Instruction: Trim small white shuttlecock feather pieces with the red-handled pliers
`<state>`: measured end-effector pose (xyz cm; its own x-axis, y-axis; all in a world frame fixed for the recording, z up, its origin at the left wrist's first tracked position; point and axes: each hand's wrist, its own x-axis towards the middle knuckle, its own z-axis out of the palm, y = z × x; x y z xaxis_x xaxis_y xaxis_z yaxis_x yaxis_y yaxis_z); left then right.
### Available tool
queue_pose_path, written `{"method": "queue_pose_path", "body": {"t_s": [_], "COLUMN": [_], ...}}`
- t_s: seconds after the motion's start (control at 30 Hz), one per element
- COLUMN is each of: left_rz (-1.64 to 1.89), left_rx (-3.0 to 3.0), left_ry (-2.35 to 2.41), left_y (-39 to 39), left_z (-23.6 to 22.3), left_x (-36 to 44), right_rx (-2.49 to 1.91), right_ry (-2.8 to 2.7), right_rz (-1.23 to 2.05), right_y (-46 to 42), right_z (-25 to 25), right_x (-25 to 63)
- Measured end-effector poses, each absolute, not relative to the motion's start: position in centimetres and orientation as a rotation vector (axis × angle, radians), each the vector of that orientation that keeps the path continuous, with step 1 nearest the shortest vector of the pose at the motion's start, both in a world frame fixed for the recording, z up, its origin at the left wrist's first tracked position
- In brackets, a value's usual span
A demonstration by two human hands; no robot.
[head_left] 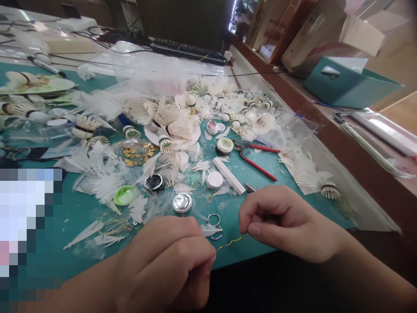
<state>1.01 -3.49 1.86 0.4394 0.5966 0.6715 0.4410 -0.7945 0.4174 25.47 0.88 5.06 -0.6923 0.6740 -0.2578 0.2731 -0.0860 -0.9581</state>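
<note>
A thin, wavy yellow cord [229, 243] runs between my two hands above the table's front edge. My right hand [286, 221] is closed, with thumb and forefinger pinching one end of it. The cord's other end disappears at my left hand [172, 261], whose fingers are curled closed; the fingertips are hidden behind the knuckles. Just beyond the cord lie small scissors [215, 226], their handle loops showing, with a white feather [206, 230] beside them. A dark metal tool tip [250, 188] sticks out behind my right hand, the remainder covered.
Feather shuttlecocks [159, 117] and loose feathers crowd the green mat [208, 274]. Red-handled pliers [259, 167], a white block [229, 175], a silver-topped jar [182, 203], a black pot [154, 182] and a green lid [124, 195] lie among them. A keyboard [189, 50] stands behind.
</note>
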Motion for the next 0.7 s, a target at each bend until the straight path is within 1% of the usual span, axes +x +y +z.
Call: {"method": "queue_pose_path", "body": {"t_s": [0.13, 0.27, 0.37, 0.47, 0.7], "left_rz": [1.268, 1.252, 1.237, 1.271, 1.340], "left_rx": [2.644, 2.597, 2.575, 2.565, 2.506], "left_ry": [0.861, 0.933, 0.880, 0.841, 0.920], "left_y": [-3.4, -3.7, -3.7, -3.3, -3.0], "left_z": [1.4, 0.8, 0.6, 0.7, 0.6], "left_x": [0.6, 0.6, 1.0, 1.5, 2.1], "right_rx": [-1.038, -1.009, -0.955, -0.882, -0.805], "right_ry": [-2.036, -2.201, -2.280, -2.348, -2.514], "right_rz": [1.635, 1.393, 1.244, 1.091, 0.675], "right_y": [0.9, 0.9, 0.8, 0.5, -0.9], "right_z": [5.3, 5.3, 5.2, 5.0, 4.1], "right_x": [25.7, 25.7, 25.4, 25.2, 24.3]}}
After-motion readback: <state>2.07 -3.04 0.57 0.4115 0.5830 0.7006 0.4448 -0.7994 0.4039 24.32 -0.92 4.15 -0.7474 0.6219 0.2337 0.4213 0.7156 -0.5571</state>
